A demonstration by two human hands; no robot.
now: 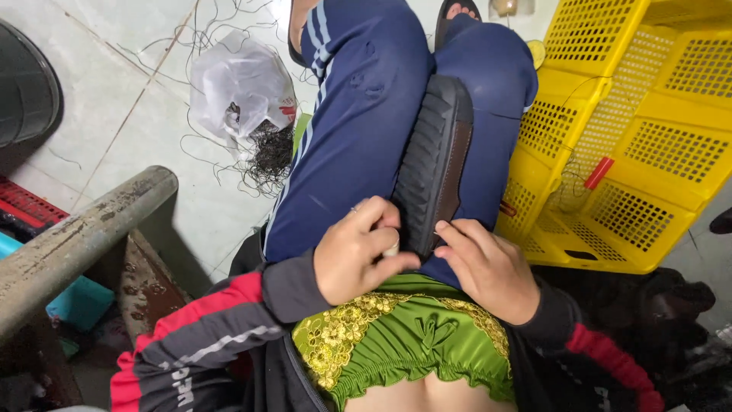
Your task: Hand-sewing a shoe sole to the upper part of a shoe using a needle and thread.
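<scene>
— Sole [431, 164] wedged between knees, tread up, steadied for stitching, probably.
— Left hand [357, 252] curled, fingers pinching small pale object at sole's near end.
— Right hand [488, 267] fingers pressed together, bracing near edge. Yellow crates [648, 137] alongside.

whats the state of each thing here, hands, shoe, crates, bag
left hand: closed, fingers on the near end of the shoe
right hand: fingers curled, pressing the shoe's edge
shoe: sole up, lying between the knees
yellow crates: tipped on their sides
plastic bag: open, crumpled on the floor, dark threads spilling out
</scene>
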